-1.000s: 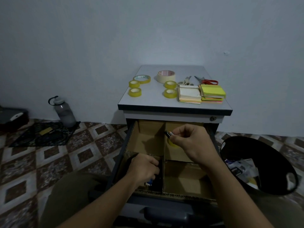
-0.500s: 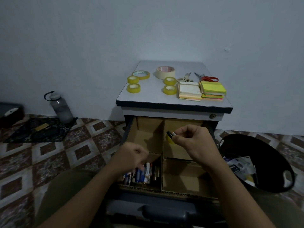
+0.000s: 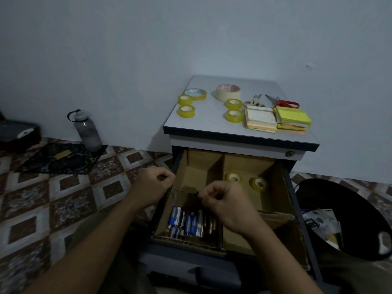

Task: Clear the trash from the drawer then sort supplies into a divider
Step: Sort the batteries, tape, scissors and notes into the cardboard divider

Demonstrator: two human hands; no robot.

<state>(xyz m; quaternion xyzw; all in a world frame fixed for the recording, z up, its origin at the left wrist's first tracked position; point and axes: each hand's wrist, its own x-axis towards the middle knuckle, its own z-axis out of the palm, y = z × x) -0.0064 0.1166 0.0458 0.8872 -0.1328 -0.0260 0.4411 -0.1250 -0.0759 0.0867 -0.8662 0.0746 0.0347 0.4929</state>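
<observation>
The drawer (image 3: 291,200) stands pulled out with a cardboard divider (image 3: 216,169) inside. Several batteries (image 3: 186,223) lie in the front-left compartment. Two yellow tape rolls (image 3: 233,177) (image 3: 258,183) sit in the back-right one. My right hand (image 3: 224,206) hovers over the battery compartment with its fingertips pinched together; the small battery it carries is mostly hidden by the fingers. My left hand (image 3: 152,185) is curled in a fist at the drawer's left edge, with nothing visible in it.
On the cabinet top (image 3: 212,126) lie more yellow tape rolls (image 3: 186,111), a masking tape roll (image 3: 228,92), two scissors (image 3: 284,102) and stacks of sticky notes (image 3: 293,118). A black bin (image 3: 350,209) with trash stands to the right. A water bottle (image 3: 87,130) is on the floor at left.
My left hand came out of the battery compartment and moved to the drawer's left edge. My right hand moved left and down from the back-right compartment to above the batteries.
</observation>
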